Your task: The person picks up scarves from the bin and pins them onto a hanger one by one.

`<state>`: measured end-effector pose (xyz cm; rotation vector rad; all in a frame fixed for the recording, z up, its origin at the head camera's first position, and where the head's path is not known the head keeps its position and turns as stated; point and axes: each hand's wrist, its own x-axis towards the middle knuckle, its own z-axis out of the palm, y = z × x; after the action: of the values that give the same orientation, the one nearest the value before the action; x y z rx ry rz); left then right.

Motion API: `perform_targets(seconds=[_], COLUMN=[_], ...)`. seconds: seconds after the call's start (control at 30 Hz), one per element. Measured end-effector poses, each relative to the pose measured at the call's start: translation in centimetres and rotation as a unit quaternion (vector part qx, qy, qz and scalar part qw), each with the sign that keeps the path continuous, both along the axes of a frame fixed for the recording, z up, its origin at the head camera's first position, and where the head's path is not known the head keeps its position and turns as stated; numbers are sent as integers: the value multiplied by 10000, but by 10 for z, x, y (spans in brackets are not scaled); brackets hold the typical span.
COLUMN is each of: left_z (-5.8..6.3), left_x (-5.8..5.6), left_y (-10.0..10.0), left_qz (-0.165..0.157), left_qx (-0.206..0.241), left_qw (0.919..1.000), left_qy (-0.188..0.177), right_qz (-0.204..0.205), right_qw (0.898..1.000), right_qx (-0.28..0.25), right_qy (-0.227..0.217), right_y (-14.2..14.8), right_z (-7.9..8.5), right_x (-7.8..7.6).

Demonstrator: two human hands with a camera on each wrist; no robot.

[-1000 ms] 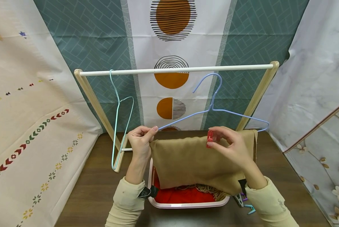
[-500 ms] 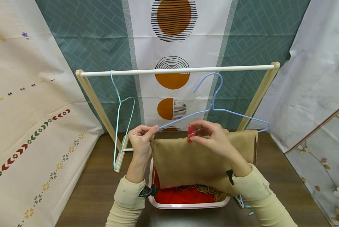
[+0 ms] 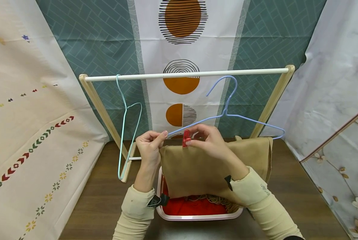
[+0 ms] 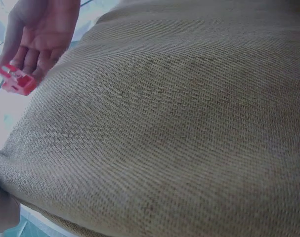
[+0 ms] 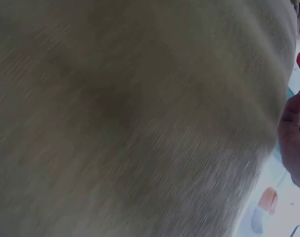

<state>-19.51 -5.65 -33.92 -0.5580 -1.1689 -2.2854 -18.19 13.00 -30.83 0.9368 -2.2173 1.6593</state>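
In the head view, my left hand pinches the left end of the blue hanger, between the thumb and the fingers. My right hand holds the red clip between thumb and fingertips, at the upper edge of the brown cloth, near to my left hand. This cloth hangs down below the hanger, in front of the white bar, on which an aqua hanger hangs at the left. Under the cloth, a pink basket with red fabric inside stands on the tabletop.

In the left wrist view, the cloth takes most of the space; my right hand with the clip is at the upper left.

In the right wrist view, the cloth is blurred, and the clip is cut by the right border, close to my fingers.
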Motion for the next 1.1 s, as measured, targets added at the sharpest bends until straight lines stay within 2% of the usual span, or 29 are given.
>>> perform_targets(seconds=[0.13, 0.43, 0.87, 1.1], left_z=[1, 1, -1, -1], left_x=[1, 2, 4, 3], left_y=[1, 1, 2, 2], left_qz=[3, -36, -91, -92], left_qx=[37, 39, 129, 44], left_qw=[10000, 10000, 9998, 9999], left_qy=[-23, -6, -76, -45], right_qz=[-63, 149, 335, 235], right_qw=[9997, 9977, 9977, 9995], right_qx=[-143, -492, -327, 72], right_qy=[-171, -442, -484, -208], right_y=[-10, -29, -39, -37], right_z=[-1, -4, -12, -16], right_x=[-2, -6, -12, -11])
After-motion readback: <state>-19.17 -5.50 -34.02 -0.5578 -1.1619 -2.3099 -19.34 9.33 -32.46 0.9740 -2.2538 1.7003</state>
